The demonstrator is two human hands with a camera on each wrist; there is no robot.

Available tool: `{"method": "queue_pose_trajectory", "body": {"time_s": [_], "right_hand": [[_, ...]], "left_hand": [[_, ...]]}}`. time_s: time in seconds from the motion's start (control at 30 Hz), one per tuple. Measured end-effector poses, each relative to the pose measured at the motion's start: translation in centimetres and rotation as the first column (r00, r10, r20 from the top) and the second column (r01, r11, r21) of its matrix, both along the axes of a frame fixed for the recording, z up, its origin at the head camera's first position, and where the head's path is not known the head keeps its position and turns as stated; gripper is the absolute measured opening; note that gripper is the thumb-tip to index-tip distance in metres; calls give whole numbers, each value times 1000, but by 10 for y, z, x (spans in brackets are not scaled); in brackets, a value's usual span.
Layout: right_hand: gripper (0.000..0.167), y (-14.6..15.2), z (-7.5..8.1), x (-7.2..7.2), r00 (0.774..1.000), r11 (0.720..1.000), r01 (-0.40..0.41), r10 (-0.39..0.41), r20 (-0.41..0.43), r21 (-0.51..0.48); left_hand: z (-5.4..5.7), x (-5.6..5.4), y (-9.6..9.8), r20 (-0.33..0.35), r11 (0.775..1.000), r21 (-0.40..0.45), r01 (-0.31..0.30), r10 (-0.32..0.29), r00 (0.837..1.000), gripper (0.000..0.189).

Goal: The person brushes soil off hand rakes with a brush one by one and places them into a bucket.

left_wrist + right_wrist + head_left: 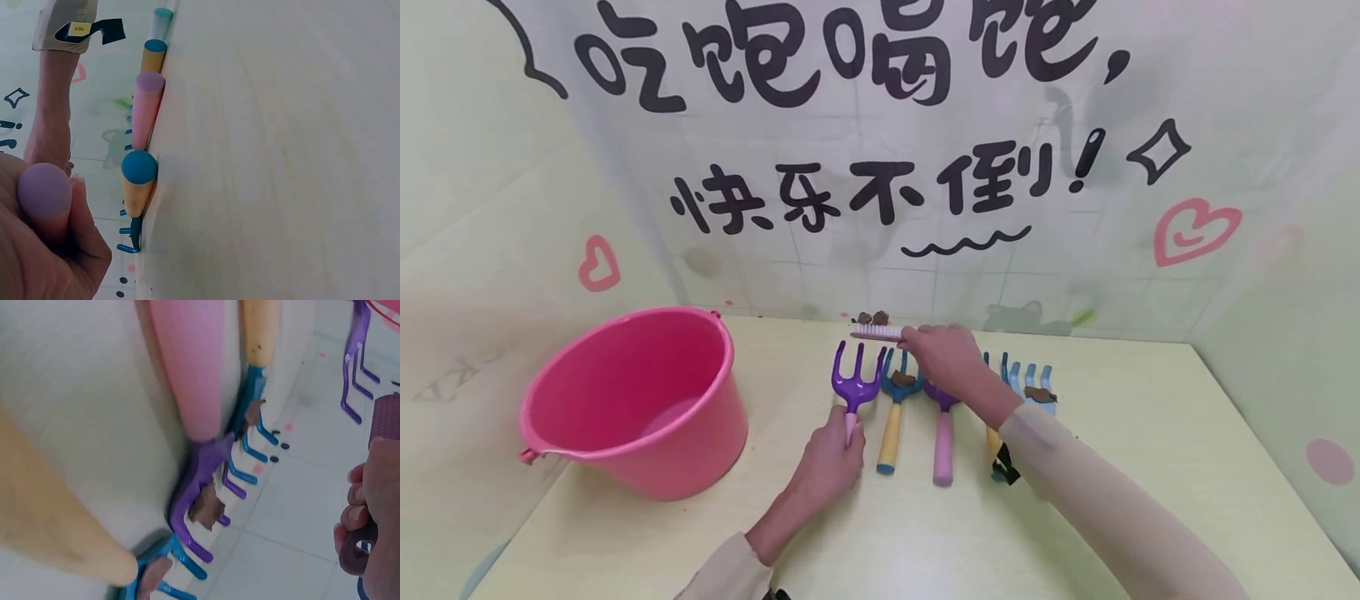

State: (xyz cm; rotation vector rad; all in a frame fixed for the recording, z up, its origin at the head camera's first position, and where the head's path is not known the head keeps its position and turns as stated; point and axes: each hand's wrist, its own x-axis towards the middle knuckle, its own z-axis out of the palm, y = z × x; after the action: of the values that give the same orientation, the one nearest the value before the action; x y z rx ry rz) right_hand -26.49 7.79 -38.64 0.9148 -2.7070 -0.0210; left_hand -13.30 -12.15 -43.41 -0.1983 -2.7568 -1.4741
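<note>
Gripped purple fork (pixel 855 388) by its pink handle in curled left hand (pixel 827 458); gripped white-bristled brush (pixel 878 333) in curled right hand (pixel 943 357), near brown clumps (pixel 881 318) at far edge of worktop (pixel 1135 417). Listed upright pink bucket (pixel 696 437), left of the fork, with inside and part of base visible.

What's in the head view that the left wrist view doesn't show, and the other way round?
Only the head view shows the pink bucket and the brush's white bristles. Only the left wrist view shows the yellow label on the black strap at the right sleeve, and the farthest tool's pale, teal-capped handle. Both show the left hand holding a pink handle.
</note>
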Motion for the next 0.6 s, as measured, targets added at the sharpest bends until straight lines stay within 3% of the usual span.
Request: {"method": "queue_pose_trajectory", "body": {"time_s": [0.3, 0.6], "right_hand": [[18, 10, 9, 3, 997, 999, 30, -28, 74, -23], [29, 34, 11, 10, 992, 974, 40, -12, 127, -224]], "left_hand": [[3, 1, -5, 8, 1000, 22, -15, 15, 1000, 10], [6, -3, -12, 86, 999, 22, -42, 40, 995, 15]]}}
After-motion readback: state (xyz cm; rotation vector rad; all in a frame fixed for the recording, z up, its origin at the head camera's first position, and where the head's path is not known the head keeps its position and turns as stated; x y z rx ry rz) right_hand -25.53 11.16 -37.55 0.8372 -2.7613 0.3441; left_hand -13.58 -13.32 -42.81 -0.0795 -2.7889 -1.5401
